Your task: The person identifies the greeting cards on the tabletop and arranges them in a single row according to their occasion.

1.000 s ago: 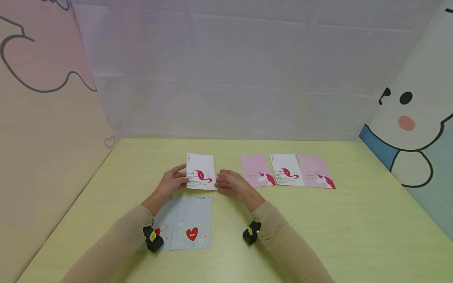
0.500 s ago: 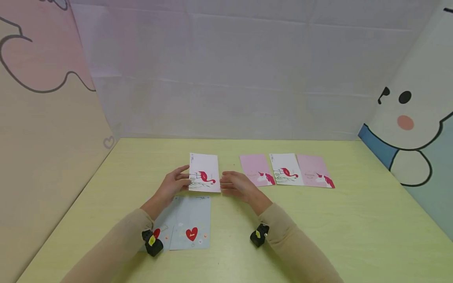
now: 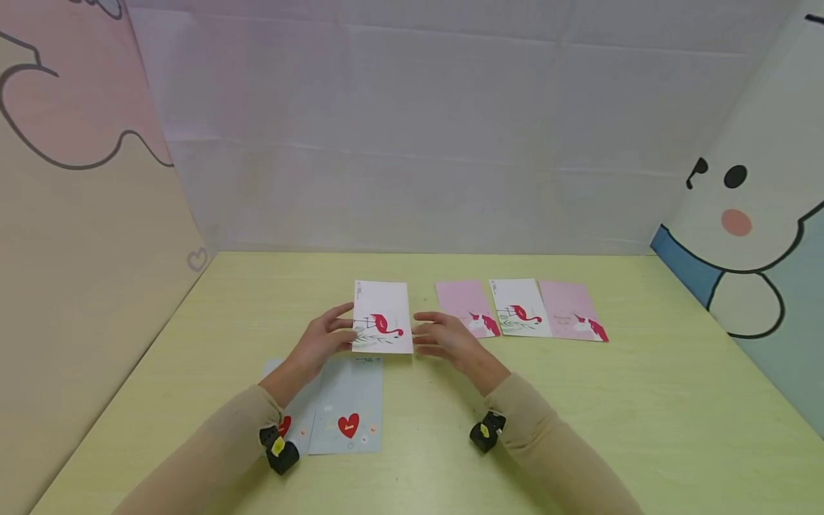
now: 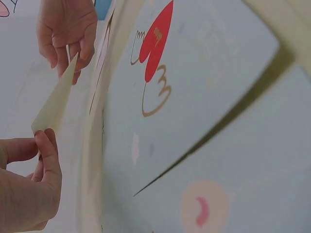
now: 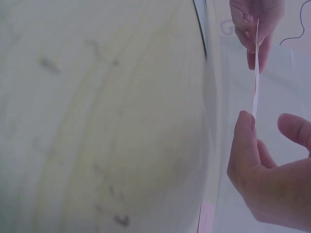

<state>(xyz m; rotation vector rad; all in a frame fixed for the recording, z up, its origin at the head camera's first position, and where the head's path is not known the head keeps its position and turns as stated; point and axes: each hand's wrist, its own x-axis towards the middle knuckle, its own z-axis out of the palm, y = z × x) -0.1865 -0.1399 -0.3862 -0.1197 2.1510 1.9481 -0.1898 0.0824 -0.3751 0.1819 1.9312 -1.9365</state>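
Observation:
In the head view, a white card with a red flamingo (image 3: 381, 300) is held up above the table. My left hand (image 3: 319, 343) pinches its left edge between thumb and fingers, which the left wrist view shows closely. At the card's right edge is my right hand (image 3: 453, 345). In the right wrist view, the right fingertips (image 5: 245, 119) touch or nearly touch the edge while the thumb stands apart. Nearer the body lie two pale blue cards: one with a red heart (image 3: 349, 408) in full sight, another (image 3: 297, 400) partly hidden by the left wrist.
On the right side of the yellow table (image 3: 644, 400), a pink unicorn card (image 3: 458, 297), a white flamingo card (image 3: 520, 304) and a second pink unicorn card (image 3: 568, 304) lie in a row. A pale wall (image 3: 412, 143) rises behind, with printed panels at both sides.
The held flamingo card has moved right, slightly toward the body, and appears higher. My left hand went along with it; my right hand shifted right and its fingers straightened somewhat.

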